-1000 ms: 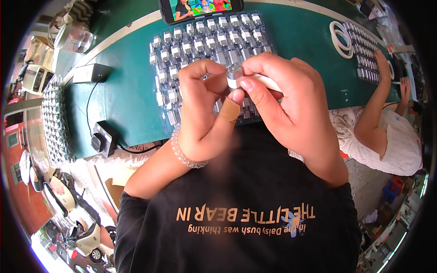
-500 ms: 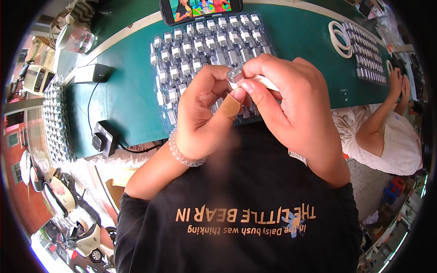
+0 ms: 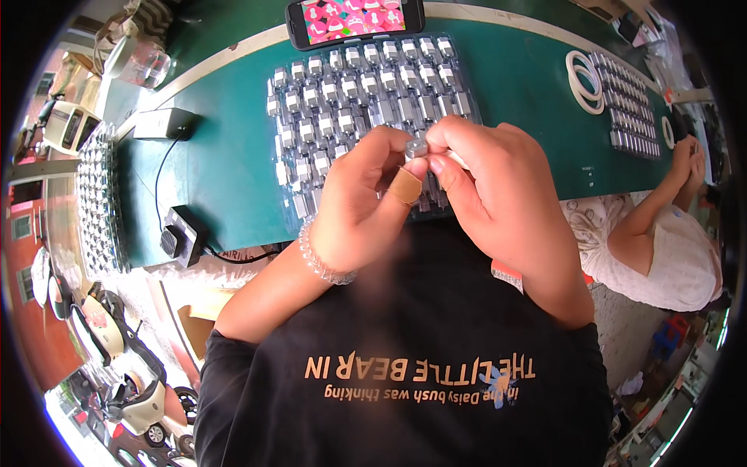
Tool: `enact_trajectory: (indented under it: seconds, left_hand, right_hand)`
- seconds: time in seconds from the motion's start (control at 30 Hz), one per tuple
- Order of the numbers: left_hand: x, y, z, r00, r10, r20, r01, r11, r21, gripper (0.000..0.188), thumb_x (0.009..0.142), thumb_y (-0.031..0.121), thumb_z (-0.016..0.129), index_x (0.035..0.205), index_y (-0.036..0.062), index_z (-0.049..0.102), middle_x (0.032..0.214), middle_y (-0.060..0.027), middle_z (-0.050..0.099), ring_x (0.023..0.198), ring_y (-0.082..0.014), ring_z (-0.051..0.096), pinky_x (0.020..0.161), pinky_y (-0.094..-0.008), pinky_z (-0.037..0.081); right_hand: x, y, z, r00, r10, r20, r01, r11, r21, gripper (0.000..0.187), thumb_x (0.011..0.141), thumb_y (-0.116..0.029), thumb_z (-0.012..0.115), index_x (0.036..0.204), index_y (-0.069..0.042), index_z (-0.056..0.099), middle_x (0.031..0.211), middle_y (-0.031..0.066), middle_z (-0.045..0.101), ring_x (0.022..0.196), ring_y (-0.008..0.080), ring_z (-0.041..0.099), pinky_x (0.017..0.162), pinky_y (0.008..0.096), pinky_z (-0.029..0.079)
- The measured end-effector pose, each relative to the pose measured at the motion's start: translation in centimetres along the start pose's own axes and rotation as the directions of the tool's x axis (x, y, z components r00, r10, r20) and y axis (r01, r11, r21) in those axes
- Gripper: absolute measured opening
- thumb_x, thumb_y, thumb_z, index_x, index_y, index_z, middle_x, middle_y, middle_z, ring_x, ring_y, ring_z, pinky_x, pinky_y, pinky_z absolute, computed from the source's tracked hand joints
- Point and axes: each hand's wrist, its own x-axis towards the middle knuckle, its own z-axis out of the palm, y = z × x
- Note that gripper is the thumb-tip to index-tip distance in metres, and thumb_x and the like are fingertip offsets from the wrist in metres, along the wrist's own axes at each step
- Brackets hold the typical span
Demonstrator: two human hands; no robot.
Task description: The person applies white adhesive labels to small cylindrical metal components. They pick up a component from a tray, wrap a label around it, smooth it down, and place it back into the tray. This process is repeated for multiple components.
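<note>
Between my two hands, above the tray, is a small grey, see-through-looking block (image 3: 416, 148). My left hand (image 3: 366, 202) is closed, pinching it between the thumb and fingers; a tan bandage (image 3: 405, 187) wraps that thumb. My right hand (image 3: 502, 183) is closed around a narrow white piece (image 3: 457, 159), mostly hidden by its fingers, with the fingertips right against the block. Under and beyond my hands, the clear plastic tray (image 3: 274, 124) carries rows of similar small grey-and-white parts.
A phone (image 3: 354, 22) showing a bright picture stands behind the tray. Left on the green table (image 3: 222, 167) are a white box (image 3: 163, 123), a black device (image 3: 183, 236) with a cable, and more trays (image 3: 99, 202). At right lie white rings (image 3: 583, 82), another parts tray (image 3: 626, 105) and another person's hands (image 3: 689, 163).
Both hands have shifted slightly right and nearer to me, still holding the block. Less of the white piece shows. The phone's picture has changed.
</note>
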Motion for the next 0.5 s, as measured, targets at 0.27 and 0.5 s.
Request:
enact_trajectory:
  seconds: [0.27, 0.5]
  left_hand:
    - [0.5, 0.0, -0.4, 0.971, 0.24, 0.011, -0.226, 0.893, 0.389, 0.014, 0.081, 0.003, 0.061, 0.092, -0.002, 0.053, 0.065, -0.0133, 0.055, 0.053, -0.0277, 0.054, 0.051, -0.0354, 0.044]
    - [-0.2, 2.1, 1.6, 0.61, 0.578, 0.542, -0.767, 0.602, 0.222, 0.014, 0.087, 0.01, 0.057, 0.096, -0.0013, 0.057, 0.077, -0.0098, 0.058, 0.062, -0.0235, 0.056, 0.059, -0.0337, 0.048]
  right_hand:
    - [0.0, 0.6, 0.8, 0.999, 0.001, -0.039, 0.005, 0.986, 0.168, 0.002, 0.085, 0.0, 0.057, 0.086, 0.001, 0.055, 0.07, 0.0131, 0.057, 0.06, 0.0234, 0.055, 0.055, 0.0312, 0.04]
    - [0.7, 2.2, 1.8, 0.986, 0.147, -0.073, -0.09, 0.856, 0.509, 0.005, 0.087, -0.003, 0.057, 0.085, 0.0, 0.053, 0.067, 0.0058, 0.054, 0.061, 0.0126, 0.051, 0.054, 0.0292, 0.039]
